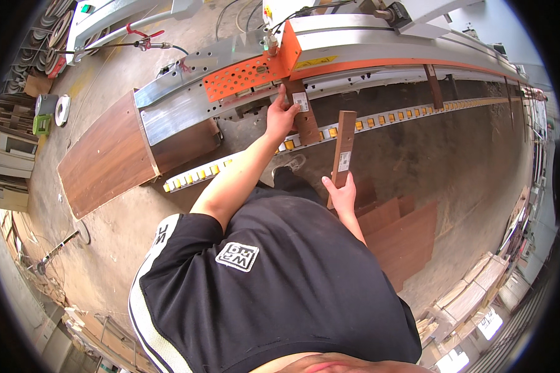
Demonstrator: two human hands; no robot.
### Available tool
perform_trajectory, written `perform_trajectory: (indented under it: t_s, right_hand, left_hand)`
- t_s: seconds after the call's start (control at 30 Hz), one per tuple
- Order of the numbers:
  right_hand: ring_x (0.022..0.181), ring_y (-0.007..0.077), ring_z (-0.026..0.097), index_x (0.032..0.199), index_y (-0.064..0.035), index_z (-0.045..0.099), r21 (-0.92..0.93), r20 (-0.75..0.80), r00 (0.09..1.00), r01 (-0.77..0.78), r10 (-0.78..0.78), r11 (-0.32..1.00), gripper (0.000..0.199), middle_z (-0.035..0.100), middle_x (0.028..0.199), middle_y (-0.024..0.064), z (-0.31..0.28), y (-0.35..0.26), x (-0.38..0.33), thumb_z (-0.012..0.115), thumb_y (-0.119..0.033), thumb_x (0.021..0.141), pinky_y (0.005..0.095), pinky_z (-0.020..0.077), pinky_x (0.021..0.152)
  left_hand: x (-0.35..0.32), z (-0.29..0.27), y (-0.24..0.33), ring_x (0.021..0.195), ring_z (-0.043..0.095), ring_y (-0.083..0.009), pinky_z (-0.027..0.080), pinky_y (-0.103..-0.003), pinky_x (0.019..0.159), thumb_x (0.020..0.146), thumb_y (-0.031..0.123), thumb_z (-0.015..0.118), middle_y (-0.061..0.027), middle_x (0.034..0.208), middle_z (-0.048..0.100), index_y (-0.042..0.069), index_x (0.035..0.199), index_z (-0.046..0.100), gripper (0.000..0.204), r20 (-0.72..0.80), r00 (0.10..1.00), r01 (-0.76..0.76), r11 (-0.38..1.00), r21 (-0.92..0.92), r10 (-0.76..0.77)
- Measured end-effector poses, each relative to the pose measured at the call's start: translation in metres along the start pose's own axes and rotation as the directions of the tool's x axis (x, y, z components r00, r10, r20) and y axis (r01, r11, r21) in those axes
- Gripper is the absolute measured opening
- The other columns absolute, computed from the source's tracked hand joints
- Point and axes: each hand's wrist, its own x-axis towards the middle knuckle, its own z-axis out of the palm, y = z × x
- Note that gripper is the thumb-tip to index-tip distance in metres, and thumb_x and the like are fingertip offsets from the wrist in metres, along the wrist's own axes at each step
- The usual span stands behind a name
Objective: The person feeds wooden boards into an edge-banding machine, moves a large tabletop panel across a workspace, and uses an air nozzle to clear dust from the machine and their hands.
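At 3 o'clock, a brown wooden strip with a white label is being gripped near its lower end by the right hand, its length being pointed toward 12. At 4 o'clock, brown panels are lying on the floor. Farther out, between 12 and 1, a rail of yellow rollers is being crossed by a labelled brown board. Its left edge is being touched by the left hand at 12; whether that hand is closing on it cannot be told. Beyond, an orange perforated bracket is standing just beside the board's far end.
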Motion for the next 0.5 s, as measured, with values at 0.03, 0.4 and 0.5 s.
perform_trajectory:
  t_s: [0.03,0.4,0.5]
  right_hand:
    - [0.091,0.0243,0.069,0.114,-0.0003,0.061,-0.004,-0.007,1.000,0.018,-0.018,1.000,0.056,0.072,0.099,0.0122,-0.001,-0.001,-0.001,0.088,-0.033,0.079,0.0370,0.0537,0.085]
    - [0.099,0.0314,0.069,0.120,-0.0011,0.059,-0.223,-0.132,0.967,0.184,-0.217,0.957,0.064,0.069,0.106,0.0173,0.020,0.008,-0.023,0.091,-0.031,0.073,0.0409,0.0540,0.087]
    - [0.101,0.0295,0.069,0.121,-0.0029,0.060,-0.212,-0.088,0.969,0.210,-0.232,0.954,0.063,0.070,0.108,0.0167,0.034,-0.014,-0.029,0.091,-0.028,0.073,0.0405,0.0543,0.087]
  left_hand:
    - [0.004,0.008,-0.001,0.068,0.060,-0.0084,0.055,-0.028,0.051,0.095,0.010,0.067,-0.0026,0.091,0.067,0.023,0.164,0.020,0.084,0.008,1.000,0.000,1.000,0.021,0.000]
    - [-0.043,0.001,0.024,0.101,0.064,-0.0132,0.053,-0.031,0.085,0.103,0.034,0.062,-0.0064,0.122,0.067,0.003,0.142,0.053,0.051,0.611,0.783,-0.077,0.958,0.276,-0.113]
    - [-0.082,-0.025,-0.016,0.118,0.061,-0.0171,0.047,-0.037,0.105,0.097,0.030,0.072,-0.0089,0.126,0.068,0.001,0.133,0.061,0.047,0.751,0.654,-0.135,0.964,0.227,-0.086]
